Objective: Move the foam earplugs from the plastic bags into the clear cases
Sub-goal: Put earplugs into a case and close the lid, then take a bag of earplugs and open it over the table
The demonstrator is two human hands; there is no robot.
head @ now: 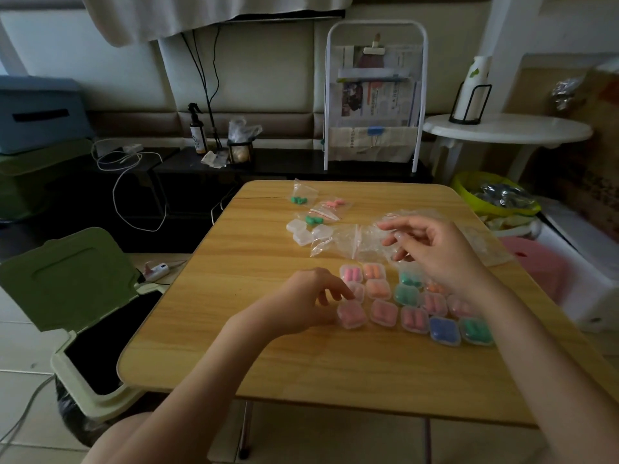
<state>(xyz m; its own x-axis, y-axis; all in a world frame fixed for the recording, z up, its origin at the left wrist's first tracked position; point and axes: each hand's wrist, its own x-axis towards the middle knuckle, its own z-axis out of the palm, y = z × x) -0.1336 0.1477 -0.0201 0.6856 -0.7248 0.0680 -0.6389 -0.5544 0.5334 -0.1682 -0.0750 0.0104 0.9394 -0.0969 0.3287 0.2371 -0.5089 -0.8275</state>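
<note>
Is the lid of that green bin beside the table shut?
No, the green bin stands with its lid flipped up, and the dark inside of it shows beside the table.

Dim, soft indoor light; faint shadows; wide-angle bending at edges; slight blur throughout.
</note>
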